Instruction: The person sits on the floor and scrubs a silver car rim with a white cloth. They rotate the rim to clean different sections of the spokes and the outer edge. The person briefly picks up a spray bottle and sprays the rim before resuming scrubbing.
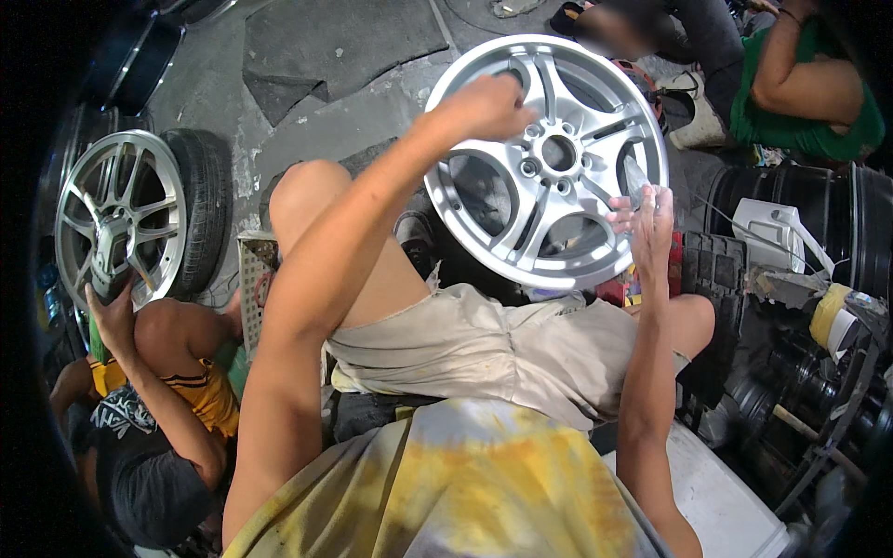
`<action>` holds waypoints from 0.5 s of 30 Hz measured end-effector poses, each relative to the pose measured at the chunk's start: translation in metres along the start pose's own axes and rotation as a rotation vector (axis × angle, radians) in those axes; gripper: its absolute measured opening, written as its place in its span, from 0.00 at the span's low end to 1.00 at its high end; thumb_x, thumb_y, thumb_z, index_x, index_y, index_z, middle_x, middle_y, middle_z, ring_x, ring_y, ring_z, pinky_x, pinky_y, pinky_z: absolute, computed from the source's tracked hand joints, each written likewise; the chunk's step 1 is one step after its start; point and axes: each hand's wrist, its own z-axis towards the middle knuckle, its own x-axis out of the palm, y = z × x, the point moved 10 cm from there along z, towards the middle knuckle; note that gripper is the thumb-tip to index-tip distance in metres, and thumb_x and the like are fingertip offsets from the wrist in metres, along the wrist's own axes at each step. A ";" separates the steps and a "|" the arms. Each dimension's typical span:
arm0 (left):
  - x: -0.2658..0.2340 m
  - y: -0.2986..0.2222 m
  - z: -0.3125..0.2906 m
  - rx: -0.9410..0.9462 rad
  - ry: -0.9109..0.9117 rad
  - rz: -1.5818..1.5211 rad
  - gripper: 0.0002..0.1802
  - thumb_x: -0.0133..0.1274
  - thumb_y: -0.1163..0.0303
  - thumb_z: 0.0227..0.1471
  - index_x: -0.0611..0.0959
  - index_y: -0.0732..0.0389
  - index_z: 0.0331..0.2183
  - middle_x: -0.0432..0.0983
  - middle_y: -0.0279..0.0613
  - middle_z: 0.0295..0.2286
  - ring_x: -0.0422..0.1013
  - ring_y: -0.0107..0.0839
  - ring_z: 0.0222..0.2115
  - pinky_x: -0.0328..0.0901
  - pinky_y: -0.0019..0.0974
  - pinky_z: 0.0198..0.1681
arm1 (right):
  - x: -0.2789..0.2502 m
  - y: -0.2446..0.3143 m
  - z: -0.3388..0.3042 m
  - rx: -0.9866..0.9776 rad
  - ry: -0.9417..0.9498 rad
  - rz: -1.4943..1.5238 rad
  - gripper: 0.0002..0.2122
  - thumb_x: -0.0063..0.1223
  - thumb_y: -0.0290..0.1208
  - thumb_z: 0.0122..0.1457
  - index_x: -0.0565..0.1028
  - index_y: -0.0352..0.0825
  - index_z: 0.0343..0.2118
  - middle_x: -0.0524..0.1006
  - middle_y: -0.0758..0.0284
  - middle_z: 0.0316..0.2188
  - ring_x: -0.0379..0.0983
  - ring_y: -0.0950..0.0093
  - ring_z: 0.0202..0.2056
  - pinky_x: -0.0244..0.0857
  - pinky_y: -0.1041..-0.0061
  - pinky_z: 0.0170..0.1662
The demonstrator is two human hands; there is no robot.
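Note:
A silver alloy wheel rim (586, 272) with split spokes and a round centre hole is tilted in front of my knees. My left hand (488, 107) is over its upper left part, fingers curled closed; whatever they may hold is hidden. At the rim's right side, my right hand (649, 223) has whitish dust on its fingers. A flat, grey, pointed piece (635, 177) sticks up from between those fingers, against the spokes. Its exact kind cannot be made out.
At left, another person (153, 465) holds a dark pad against a second alloy wheel (121, 223), beside a tyre (197, 209). Someone in green (809, 93) sits at upper right. A dark mat (344, 51) lies ahead; black wheels (791, 214) and a white plastic part (767, 232) stand right.

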 end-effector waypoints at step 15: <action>-0.013 -0.103 -0.010 0.231 0.161 -0.349 0.22 0.62 0.54 0.54 0.89 0.68 0.29 0.84 0.52 0.25 0.82 0.40 0.28 0.76 0.41 0.37 | 0.079 0.136 -0.040 -0.608 -0.004 -0.729 0.12 0.57 0.26 0.61 0.80 0.28 0.46 0.77 0.55 0.34 0.76 0.62 0.34 0.69 0.64 0.39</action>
